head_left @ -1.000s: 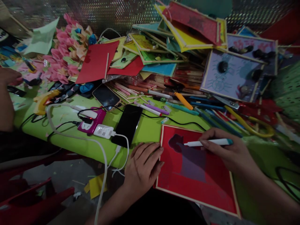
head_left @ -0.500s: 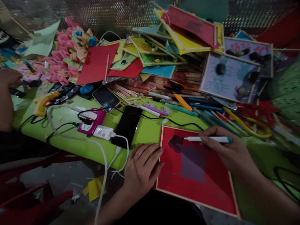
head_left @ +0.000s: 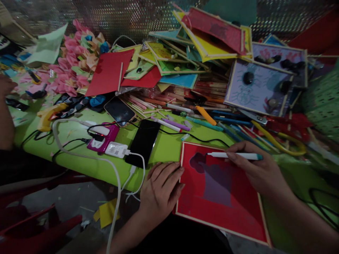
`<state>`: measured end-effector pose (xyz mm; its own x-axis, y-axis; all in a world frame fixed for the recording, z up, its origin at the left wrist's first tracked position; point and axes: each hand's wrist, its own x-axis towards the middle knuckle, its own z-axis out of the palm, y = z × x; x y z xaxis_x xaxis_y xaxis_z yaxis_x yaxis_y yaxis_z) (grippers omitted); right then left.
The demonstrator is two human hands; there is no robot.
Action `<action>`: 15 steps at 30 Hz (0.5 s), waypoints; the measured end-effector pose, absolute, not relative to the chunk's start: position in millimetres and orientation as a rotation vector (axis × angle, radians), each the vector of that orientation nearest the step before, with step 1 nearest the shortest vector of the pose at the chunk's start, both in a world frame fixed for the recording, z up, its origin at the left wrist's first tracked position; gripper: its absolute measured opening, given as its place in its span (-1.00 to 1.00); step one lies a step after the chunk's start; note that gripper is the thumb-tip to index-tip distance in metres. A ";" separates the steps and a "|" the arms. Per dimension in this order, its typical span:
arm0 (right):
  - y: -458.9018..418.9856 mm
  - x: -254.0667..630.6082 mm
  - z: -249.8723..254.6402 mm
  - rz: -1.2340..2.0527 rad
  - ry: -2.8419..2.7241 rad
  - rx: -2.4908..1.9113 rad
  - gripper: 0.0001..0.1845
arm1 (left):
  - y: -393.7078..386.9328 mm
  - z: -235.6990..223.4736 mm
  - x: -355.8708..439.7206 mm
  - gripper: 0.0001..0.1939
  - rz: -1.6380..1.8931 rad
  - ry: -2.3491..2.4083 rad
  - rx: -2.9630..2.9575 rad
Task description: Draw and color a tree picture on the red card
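Observation:
My right hand (head_left: 251, 164) is closed on a white marker with a teal end (head_left: 238, 155), held almost level. The marker's dark tip meets the dark shape in the upper left of a red sheet edged with thin wooden sticks (head_left: 196, 208). My left hand (head_left: 161, 187) lies with fingers stretched out, fingertips at the left edge of that red sheet. Shadows fall over part of the sheet's middle. Just left of the sheet is a black phone (head_left: 143, 143).
A magenta power adapter (head_left: 109, 135) with cables and a yellow glue gun (head_left: 49, 115) sit on the green table (head_left: 169, 148). Behind lie framed cards (head_left: 212, 31), pens, orange-handled pliers (head_left: 206, 115), yellow-handled scissors (head_left: 288, 148) and pink paper flowers (head_left: 71, 60). Another person's hand (head_left: 6, 86) is far left.
The marker tip has shifted very slightly up and left on the red sheet. The other person's hand has moved left, toward the picture's edge. My left hand stays put.

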<state>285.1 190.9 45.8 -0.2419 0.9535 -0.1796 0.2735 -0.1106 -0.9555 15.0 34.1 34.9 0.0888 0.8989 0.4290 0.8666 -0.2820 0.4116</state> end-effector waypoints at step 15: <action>188.4 283.2 56.0 1.425 -1.663 -1.366 -0.51 | 33.2 33.3 15.0 -0.69 0.941 1.849 2.274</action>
<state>283.2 188.4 56.0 -0.3298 0.9232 -0.1972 0.3362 -0.0803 -0.9384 15.0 33.2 33.3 0.0925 0.9058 0.4135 0.8672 -0.2773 0.4135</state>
